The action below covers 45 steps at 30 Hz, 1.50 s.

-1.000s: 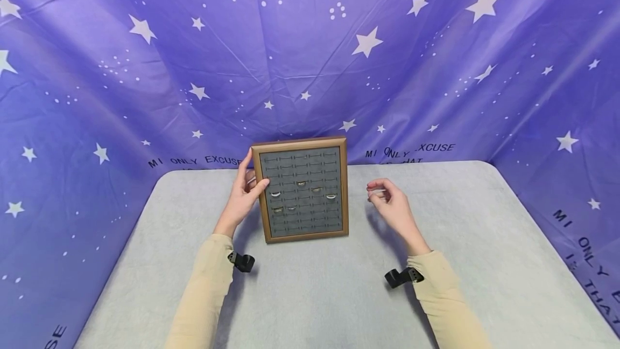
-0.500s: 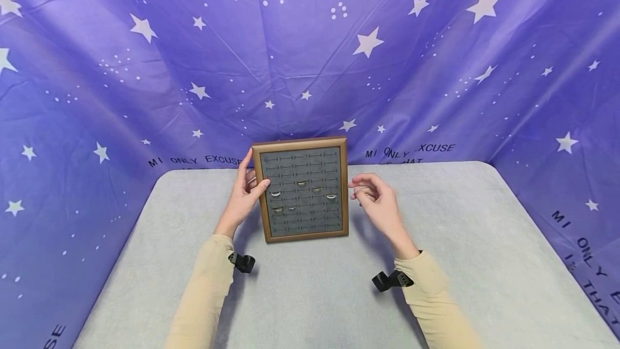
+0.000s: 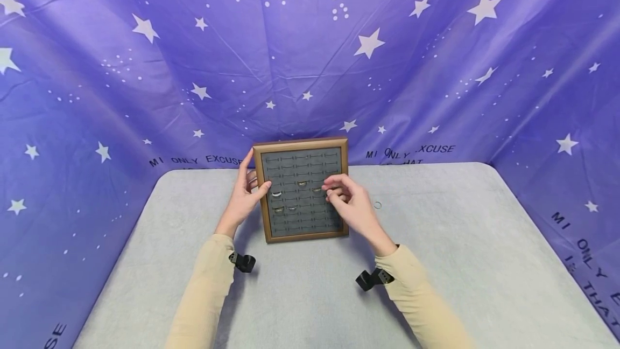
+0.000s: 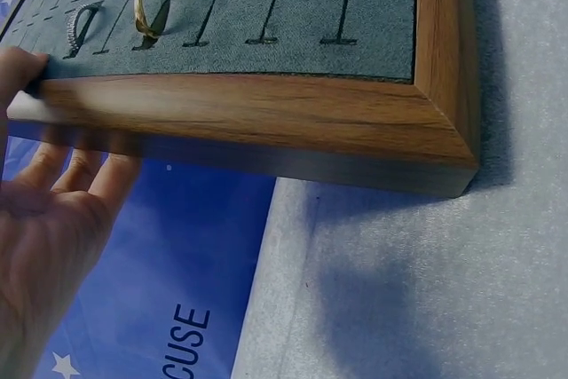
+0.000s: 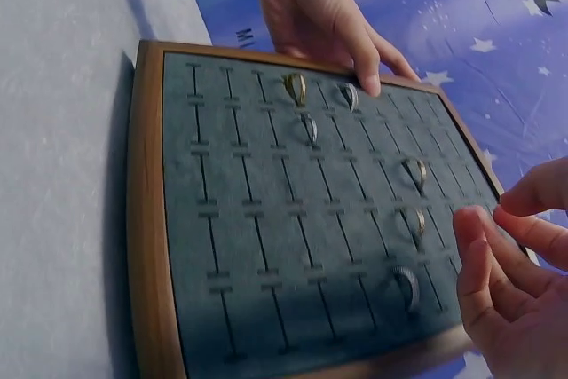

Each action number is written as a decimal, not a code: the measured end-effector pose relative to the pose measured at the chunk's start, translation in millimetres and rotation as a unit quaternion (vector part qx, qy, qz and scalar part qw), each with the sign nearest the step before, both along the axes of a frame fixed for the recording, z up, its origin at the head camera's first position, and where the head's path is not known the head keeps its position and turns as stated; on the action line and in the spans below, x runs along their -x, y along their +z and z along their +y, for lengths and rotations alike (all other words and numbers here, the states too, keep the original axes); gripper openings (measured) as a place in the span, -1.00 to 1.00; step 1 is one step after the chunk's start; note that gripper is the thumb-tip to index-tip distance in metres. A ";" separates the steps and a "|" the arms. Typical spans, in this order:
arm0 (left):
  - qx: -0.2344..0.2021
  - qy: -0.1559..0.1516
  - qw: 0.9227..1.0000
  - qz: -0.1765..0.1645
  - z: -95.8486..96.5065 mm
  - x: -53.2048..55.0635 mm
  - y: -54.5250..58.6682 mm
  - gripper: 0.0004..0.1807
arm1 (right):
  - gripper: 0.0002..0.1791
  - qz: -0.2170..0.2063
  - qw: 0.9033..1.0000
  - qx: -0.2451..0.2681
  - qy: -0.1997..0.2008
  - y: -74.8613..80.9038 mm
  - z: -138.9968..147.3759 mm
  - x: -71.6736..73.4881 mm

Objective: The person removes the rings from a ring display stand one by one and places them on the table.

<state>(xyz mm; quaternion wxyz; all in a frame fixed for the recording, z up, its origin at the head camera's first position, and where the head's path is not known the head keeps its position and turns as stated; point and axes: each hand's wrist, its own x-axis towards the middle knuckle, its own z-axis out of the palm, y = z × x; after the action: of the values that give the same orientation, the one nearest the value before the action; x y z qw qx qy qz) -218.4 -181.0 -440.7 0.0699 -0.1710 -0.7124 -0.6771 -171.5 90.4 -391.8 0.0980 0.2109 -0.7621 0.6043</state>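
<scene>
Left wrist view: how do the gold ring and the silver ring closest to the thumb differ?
Color: the gold ring is yellow, while the silver ring is pale. Surface: the gold ring looks smoother; the silver ring looks beaded. Place: the silver ring sits nearer the left hand than the gold ring. Both stand in slots of the dark panel.

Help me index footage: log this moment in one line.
left hand: grips rectangular wood-framed grey ring board; right hand: over board's right side; thin round ring: on pale grey table
</scene>
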 end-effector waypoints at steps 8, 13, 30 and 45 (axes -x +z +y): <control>-0.003 0.006 1.000 -0.007 1.4 1.3 0.0 0.00 | -0.78 0.083 0.993 -0.065 -0.043 -12.2 -15.4 15.6; -0.008 0.004 1.000 -0.013 3.2 -4.9 9.6 -0.02 | -0.79 0.117 0.987 -0.103 -0.044 -13.6 -25.3 21.8; -0.010 -0.011 0.999 -0.028 4.3 -10.6 17.6 -0.01 | -0.81 0.141 0.968 -0.197 -0.060 -21.7 -39.5 29.7; -0.016 -0.021 1.000 -0.010 0.1 0.1 -0.1 0.01 | -0.97 0.118 0.968 -0.191 -0.112 -20.7 -50.9 27.8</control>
<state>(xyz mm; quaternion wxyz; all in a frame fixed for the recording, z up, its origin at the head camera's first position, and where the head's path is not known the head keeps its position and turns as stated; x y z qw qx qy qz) -218.5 -180.9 -440.8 0.0509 -0.1778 -0.6984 -0.6914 -199.4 39.5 -412.5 0.2122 0.2091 -0.8653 0.4032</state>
